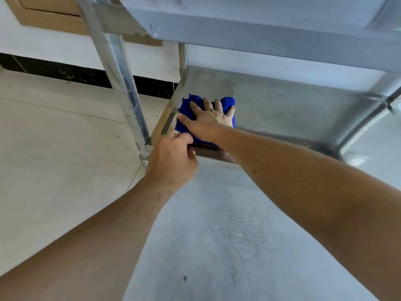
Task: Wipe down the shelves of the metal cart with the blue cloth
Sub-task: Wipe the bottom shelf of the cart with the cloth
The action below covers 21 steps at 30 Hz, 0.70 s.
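Head view: the right hand (209, 118) lies flat, fingers spread, pressing the blue cloth (186, 124) onto the lower shelf (282, 109) of the metal cart (121, 61), at its near left corner. The left hand (171, 157) has its grip curled over the shelf's front edge (214, 156) — steadying, by the look of it. The lower shelf is the step in hand; the next stroke calls for a sweep rightward, where bare metal lies open. The upper shelf (260, 38) overhangs closely, and the left post hems the corner.

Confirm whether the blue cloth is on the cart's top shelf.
No, the right hand presses the blue cloth flat on the lower shelf, beneath the upper shelf.
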Available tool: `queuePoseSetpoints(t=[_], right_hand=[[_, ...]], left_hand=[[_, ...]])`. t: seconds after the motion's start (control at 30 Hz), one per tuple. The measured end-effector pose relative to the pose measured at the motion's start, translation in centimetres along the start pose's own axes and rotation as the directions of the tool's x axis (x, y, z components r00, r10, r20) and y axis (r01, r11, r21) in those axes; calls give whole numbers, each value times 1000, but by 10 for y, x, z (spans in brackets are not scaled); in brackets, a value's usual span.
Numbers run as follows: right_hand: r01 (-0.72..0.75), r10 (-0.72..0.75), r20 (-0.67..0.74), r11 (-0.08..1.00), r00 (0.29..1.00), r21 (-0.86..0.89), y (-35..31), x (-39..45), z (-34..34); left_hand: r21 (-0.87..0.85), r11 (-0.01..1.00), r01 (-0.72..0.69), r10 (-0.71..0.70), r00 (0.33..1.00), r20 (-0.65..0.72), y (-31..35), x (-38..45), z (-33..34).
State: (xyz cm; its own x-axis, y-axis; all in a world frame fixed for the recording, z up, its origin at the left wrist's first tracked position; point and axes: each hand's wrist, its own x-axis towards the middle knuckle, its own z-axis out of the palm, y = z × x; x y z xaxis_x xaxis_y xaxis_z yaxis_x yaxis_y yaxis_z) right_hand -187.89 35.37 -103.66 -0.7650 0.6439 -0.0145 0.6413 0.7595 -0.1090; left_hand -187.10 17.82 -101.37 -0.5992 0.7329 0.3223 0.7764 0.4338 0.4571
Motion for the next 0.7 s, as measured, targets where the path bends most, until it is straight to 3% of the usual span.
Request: queuePoseSetpoints(t=[0.1,0.3,0.7], right_hand=[[105,-105,0,994,995,-10,-20,-17,3],[157,-157,11,988,988,0,4,-45,-5],[-82,82,-13,997,997,-6,162,-105,-18]], left_hand=[[-3,1000,29,-29,998,48,-1,-6,-9],[85,996,14,-28,986,166,6,-15,-20],[144,987,-69,15,936,351,101,-14,26]])
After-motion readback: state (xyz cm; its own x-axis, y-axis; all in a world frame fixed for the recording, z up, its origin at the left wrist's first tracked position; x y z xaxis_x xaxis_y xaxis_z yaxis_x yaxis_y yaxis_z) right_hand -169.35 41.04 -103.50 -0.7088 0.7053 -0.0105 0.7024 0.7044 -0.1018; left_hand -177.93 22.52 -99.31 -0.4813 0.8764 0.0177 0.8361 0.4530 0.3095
